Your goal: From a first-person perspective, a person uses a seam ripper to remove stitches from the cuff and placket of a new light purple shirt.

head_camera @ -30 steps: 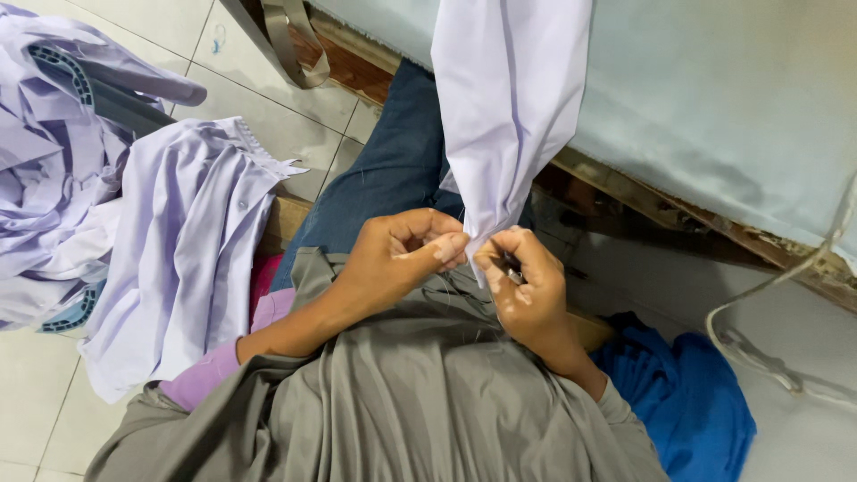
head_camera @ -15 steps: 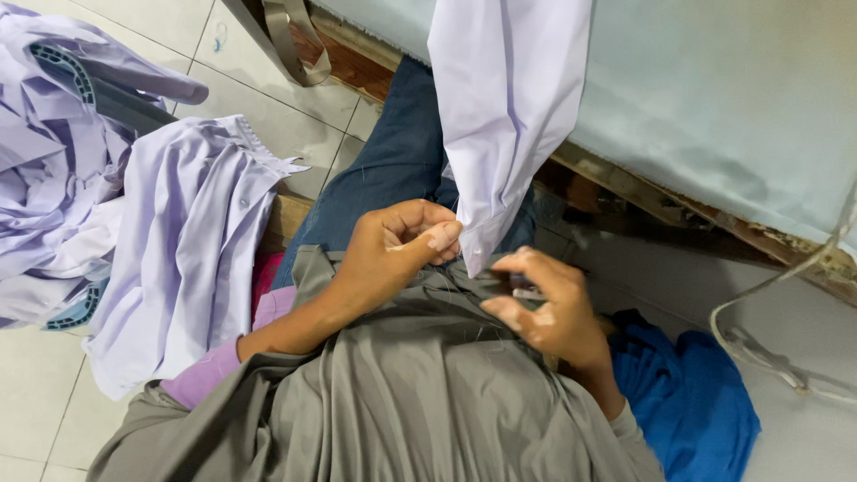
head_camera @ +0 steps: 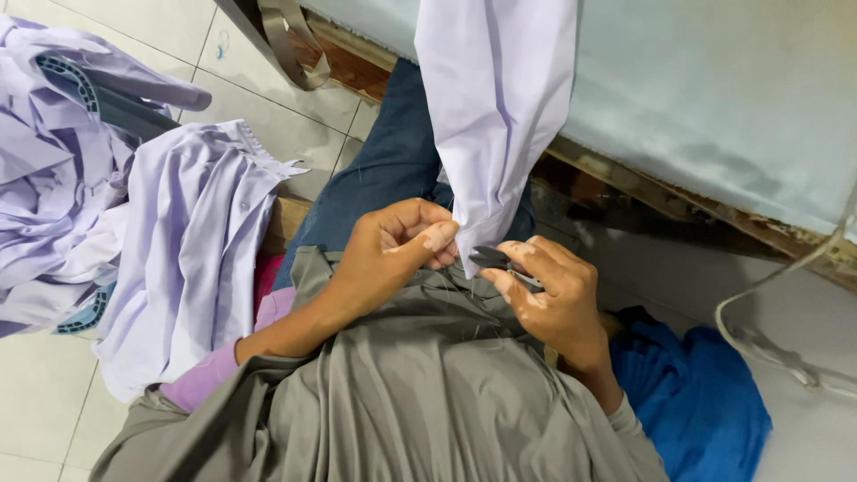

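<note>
Right hand (head_camera: 555,295) is coming back up to the sleeve (head_camera: 496,116) | pinching small snips (head_camera: 496,259) at the cuff edge | left hand (head_camera: 393,254) is gripping that hanging cuff, keeping it steady.

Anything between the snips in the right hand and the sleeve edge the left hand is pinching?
Nothing visible. The right hand holds the dark snips with the tips just beside the lower edge of the pale lilac sleeve, which the left hand pinches taut. Only a small open gap separates them.
</note>
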